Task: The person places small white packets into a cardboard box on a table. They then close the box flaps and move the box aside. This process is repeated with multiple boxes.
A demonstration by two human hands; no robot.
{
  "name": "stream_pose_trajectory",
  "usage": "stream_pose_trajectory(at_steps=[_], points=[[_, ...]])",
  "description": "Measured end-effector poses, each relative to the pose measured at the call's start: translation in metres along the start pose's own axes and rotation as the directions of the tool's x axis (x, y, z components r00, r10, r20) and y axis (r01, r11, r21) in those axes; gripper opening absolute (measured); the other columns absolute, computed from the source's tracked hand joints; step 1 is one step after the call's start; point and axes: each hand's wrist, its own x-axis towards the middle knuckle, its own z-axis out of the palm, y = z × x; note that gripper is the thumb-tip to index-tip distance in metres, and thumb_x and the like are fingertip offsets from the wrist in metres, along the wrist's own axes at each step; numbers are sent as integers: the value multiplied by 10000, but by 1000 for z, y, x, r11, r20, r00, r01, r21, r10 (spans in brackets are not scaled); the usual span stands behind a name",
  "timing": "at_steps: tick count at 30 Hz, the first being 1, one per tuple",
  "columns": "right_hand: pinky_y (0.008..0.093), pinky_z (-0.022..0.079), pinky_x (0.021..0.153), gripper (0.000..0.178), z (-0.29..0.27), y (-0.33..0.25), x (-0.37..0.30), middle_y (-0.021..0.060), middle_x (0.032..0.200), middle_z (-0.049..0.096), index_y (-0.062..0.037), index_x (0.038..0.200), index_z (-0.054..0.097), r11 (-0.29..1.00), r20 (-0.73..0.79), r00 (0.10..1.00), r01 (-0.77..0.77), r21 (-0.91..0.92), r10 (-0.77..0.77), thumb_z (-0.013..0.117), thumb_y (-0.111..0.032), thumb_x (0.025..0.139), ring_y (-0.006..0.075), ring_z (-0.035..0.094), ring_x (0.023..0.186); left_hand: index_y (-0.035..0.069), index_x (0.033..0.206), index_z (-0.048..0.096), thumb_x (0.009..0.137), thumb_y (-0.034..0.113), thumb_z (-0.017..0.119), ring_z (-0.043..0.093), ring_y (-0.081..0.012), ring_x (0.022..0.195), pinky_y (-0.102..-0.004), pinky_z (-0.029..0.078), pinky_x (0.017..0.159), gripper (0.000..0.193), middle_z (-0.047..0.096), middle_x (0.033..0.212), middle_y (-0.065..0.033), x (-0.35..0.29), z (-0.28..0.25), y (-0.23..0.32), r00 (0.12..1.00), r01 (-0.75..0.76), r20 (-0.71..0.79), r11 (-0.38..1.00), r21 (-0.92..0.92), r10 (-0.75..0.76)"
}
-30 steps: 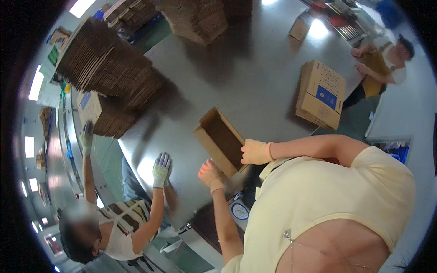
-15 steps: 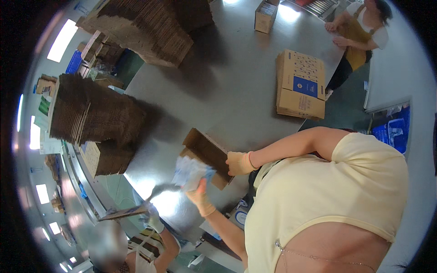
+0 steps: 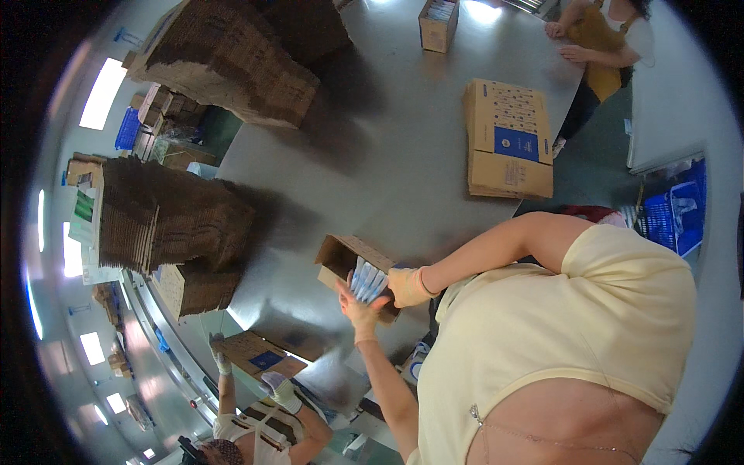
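Observation:
My left hand (image 3: 359,311) is closed around a bundle of slim white-and-blue packets (image 3: 368,280), its fingers along one side and the thumb along the other. The packets sit at the mouth of a small open cardboard box (image 3: 334,254), partly inside it. My right hand (image 3: 408,287), in a light glove, grips the near side wall of that box; its fingertips are partly hidden behind the wall and packets. The box rests on the grey metal table (image 3: 364,167).
Tall stacks of flat cardboard (image 3: 174,213) stand to the left. Folded printed cartons (image 3: 508,139) lie on the right, with a filled box (image 3: 439,27) farther back. A gloved co-worker handles a flat carton (image 3: 260,353) at lower left; another person (image 3: 601,46) stands upper right.
My left hand has brought the packets from beside the box to its mouth, partly inside. My right hand stays on the box. The lower-left co-worker's carton has turned flat onto the table edge.

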Motion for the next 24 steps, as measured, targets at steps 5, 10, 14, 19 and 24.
stream_pose_trajectory(at_steps=[5,10,14,19,24], points=[[395,497,621,186,-4,-4,-10,123,774,661,-87,836,682,980,-41,996,-68,188,77,593,-250,828,271,668,758,35,1359,429,919,261,492,589,-346,1071,-409,457,918,499,619,1173,-173,33,-15,-6,993,63,114,978,-199,-41],[380,490,644,222,-7,-9,-10,51,853,672,-133,1017,645,810,55,936,-330,485,348,589,-252,837,231,660,831,-5,1123,609,939,233,435,556,-368,1108,-411,456,926,348,591,1179,-232,69,13,41,760,369,459,887,278,-460],[364,523,720,243,-10,-15,-19,125,921,672,-81,954,644,998,-17,998,-59,-37,58,544,-284,866,278,666,853,7,1110,618,961,303,376,582,-365,1066,-436,470,902,411,611,1146,-222,51,46,16,674,235,693,964,126,-255],[362,509,759,212,4,-16,-14,15,985,689,-183,966,692,993,-55,993,-107,-47,104,573,-318,855,202,667,893,22,1073,638,978,348,336,560,-384,1084,-459,447,909,454,610,1136,-224,35,42,38,640,489,646,869,76,-417],[348,502,721,160,-9,-24,-18,-8,980,678,-188,943,686,976,-33,999,-30,-216,23,581,-258,845,184,647,926,13,1082,635,950,333,372,560,-360,1101,-422,443,943,435,613,1154,-203,3,8,56,731,585,541,790,-185,-416]])
